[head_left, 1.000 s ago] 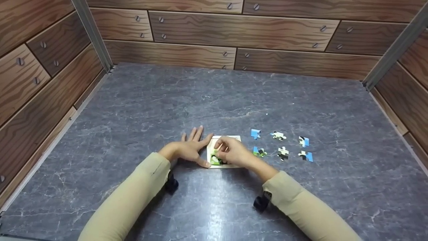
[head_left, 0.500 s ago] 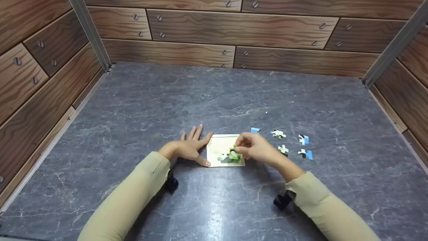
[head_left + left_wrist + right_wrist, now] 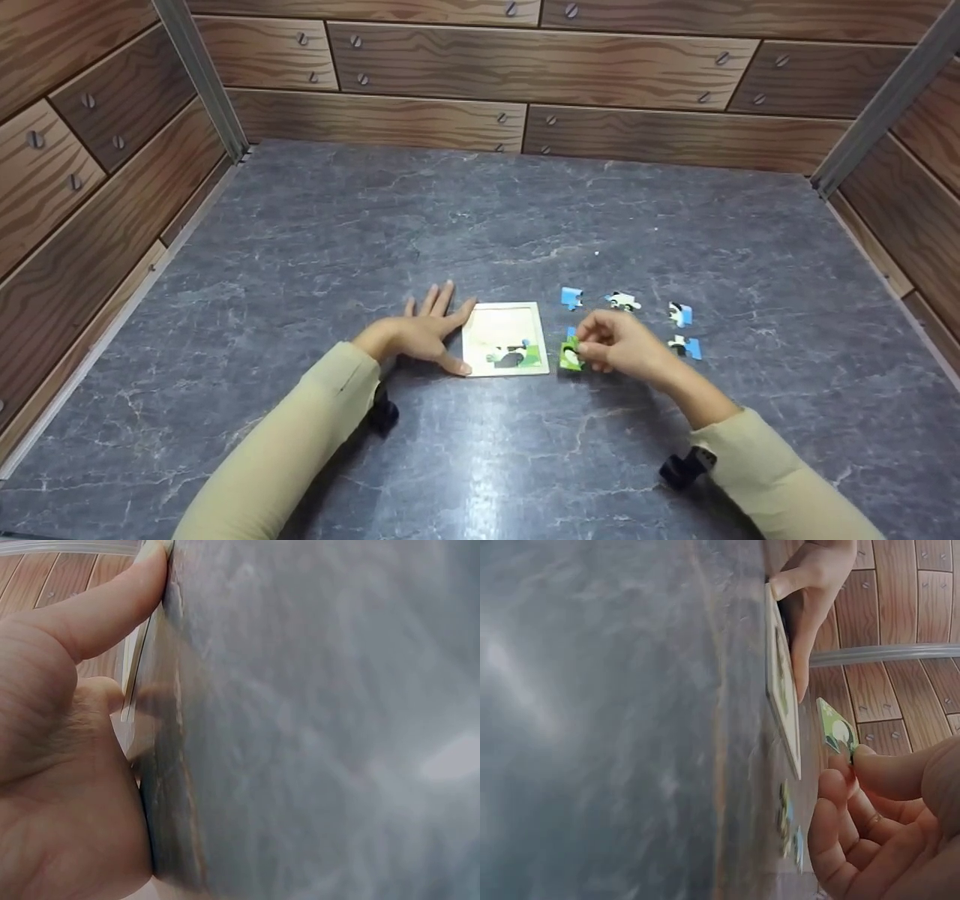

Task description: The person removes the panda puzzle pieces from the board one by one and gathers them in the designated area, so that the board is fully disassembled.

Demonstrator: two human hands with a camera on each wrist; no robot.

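My left hand lies spread with straight fingers at the left side of a pale square puzzle tray. Its thumb touches the tray's lower left corner and its index fingertip is at the upper left. Inside the tray, green, white and black puzzle pieces lie along the bottom right. My right hand pinches a green puzzle piece just right of the tray. In the right wrist view, thumb and index finger grip this green piece by one edge, raised off the table.
Loose pieces lie right of the tray: a blue one, a white one and two blue and white ones at the far right. Another blue piece is partly hidden behind the held one. Wood-patterned walls enclose the grey table.
My right hand has carried the green puzzle piece from the tray's lower left, across the tray, to the table's right of it. The left hand stays in place.
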